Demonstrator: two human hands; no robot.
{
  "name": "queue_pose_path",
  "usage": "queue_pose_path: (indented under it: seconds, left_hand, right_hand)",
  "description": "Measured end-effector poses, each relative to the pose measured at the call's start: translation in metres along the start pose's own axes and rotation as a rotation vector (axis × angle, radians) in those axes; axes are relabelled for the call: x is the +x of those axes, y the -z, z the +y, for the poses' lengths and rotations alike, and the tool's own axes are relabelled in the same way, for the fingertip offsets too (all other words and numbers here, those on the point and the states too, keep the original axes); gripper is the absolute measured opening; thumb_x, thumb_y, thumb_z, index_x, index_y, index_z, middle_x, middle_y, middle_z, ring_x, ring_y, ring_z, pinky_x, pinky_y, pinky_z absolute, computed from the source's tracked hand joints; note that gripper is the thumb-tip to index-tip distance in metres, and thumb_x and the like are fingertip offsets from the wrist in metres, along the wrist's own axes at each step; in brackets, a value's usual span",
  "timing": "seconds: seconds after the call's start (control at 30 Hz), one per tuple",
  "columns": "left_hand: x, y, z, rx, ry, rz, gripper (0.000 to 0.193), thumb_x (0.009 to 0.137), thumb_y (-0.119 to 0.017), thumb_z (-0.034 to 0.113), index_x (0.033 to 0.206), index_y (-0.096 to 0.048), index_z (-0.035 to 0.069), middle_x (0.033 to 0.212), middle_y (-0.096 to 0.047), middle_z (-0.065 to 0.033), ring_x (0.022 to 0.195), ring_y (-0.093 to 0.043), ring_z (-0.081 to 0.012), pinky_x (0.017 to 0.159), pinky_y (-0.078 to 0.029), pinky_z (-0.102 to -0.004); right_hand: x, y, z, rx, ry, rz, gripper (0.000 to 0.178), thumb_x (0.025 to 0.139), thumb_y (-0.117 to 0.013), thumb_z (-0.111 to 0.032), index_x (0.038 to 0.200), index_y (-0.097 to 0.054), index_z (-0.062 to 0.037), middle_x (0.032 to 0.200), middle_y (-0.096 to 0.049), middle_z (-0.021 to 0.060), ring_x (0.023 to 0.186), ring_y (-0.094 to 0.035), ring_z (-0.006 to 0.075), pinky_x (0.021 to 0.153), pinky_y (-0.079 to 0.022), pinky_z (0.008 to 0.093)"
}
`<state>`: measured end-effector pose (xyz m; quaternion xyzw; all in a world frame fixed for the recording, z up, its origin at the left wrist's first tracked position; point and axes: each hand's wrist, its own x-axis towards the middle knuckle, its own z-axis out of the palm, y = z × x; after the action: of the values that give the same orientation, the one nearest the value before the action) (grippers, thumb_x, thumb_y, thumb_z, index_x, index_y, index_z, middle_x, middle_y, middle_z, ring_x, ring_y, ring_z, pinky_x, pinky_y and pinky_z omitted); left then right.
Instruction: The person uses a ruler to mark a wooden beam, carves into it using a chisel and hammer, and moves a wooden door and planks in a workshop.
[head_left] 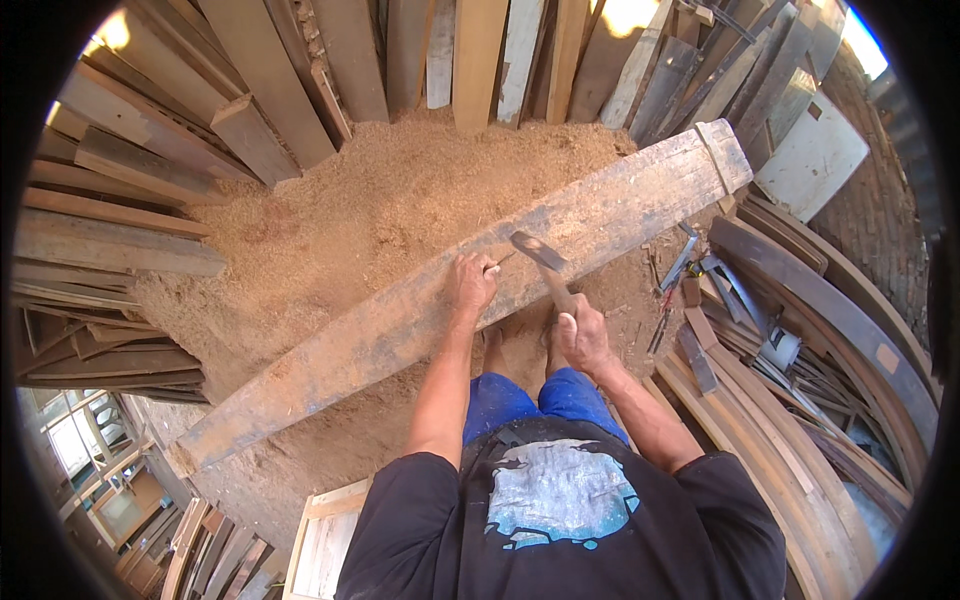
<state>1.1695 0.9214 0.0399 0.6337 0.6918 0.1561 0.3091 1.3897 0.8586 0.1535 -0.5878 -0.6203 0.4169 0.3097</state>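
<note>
A long, worn wooden plank [390, 325] slants across in front of me, from lower left to upper right. My right hand [583, 337] is closed round the wooden handle of a hammer [538, 250], whose dark metal head is raised over the plank. Just left of the hammer, my left hand [474, 284] rests at the plank with its fingers closed. A thin, dark, nail-like piece [506, 258] sticks out of its fingertips toward the hammer head. How far that piece runs inside the fingers is hidden.
Sawdust [400, 180] covers the ground beyond the plank. Upright boards [480, 60] line the far side and left. Hand tools [680, 265] lie on the ground to the right, beside stacked curved timbers [840, 300]. A pale wooden panel [325, 540] stands near my left side.
</note>
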Motion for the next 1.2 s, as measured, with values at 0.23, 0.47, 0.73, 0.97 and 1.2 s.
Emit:
queue_pose_path:
  seconds: [0.23,0.47,0.73,0.97,1.2]
  left_hand:
    - [-0.004,-0.014,-0.026,0.0,-0.033,0.035,0.009,0.077,-0.071,0.014,0.085,-0.073,0.01,0.094,-0.068,-0.0116,0.096,-0.059,-0.0342,0.088,-0.048,-0.0437]
    - [0.009,-0.008,-0.004,0.066,-0.083,-0.035,0.008,0.077,-0.071,0.013,0.083,-0.073,0.009,0.09,-0.068,-0.0126,0.095,-0.059,-0.0346,0.086,-0.047,-0.044]
    - [0.001,-0.005,-0.007,-0.057,-0.039,0.054,0.008,0.076,-0.072,0.014,0.081,-0.072,0.008,0.089,-0.067,-0.0145,0.092,-0.059,-0.0356,0.086,-0.046,-0.0443]
    - [0.003,0.002,0.002,-0.182,0.226,-0.143,0.005,0.076,-0.071,0.013,0.079,-0.071,0.008,0.088,-0.067,-0.0135,0.091,-0.06,-0.0339,0.087,-0.045,-0.0433]
    - [0.008,-0.004,-0.005,0.005,-0.085,0.028,0.005,0.079,-0.066,0.01,0.08,-0.07,0.007,0.088,-0.066,-0.0137,0.092,-0.06,-0.0352,0.09,-0.045,-0.0444]
  right_hand:
    - [0.018,0.011,-0.017,-0.156,-0.112,-0.03,0.034,0.1,-0.05,-0.035,0.095,-0.05,-0.0004,0.072,-0.058,0.0278,0.071,-0.059,0.0501,0.065,-0.046,0.0537]
    - [0.002,-0.007,0.047,-0.439,-0.394,-0.232,0.036,0.1,-0.049,-0.036,0.097,-0.051,0.0002,0.079,-0.062,0.03,0.076,-0.061,0.0501,0.07,-0.047,0.0561]
    - [0.012,0.008,-0.023,0.034,0.162,0.164,0.034,0.099,-0.053,-0.034,0.093,-0.049,-0.0007,0.069,-0.057,0.0262,0.07,-0.059,0.0501,0.062,-0.046,0.0546]
    - [0.003,0.005,-0.003,-0.315,-0.254,-0.153,0.034,0.097,-0.054,-0.032,0.095,-0.049,0.001,0.076,-0.061,0.0306,0.072,-0.06,0.0509,0.064,-0.048,0.0551]
    - [-0.002,-0.003,-0.011,0.072,0.057,0.01,0.029,0.096,-0.056,-0.028,0.098,-0.051,0.0003,0.079,-0.062,0.0253,0.076,-0.063,0.0467,0.063,-0.049,0.0514]
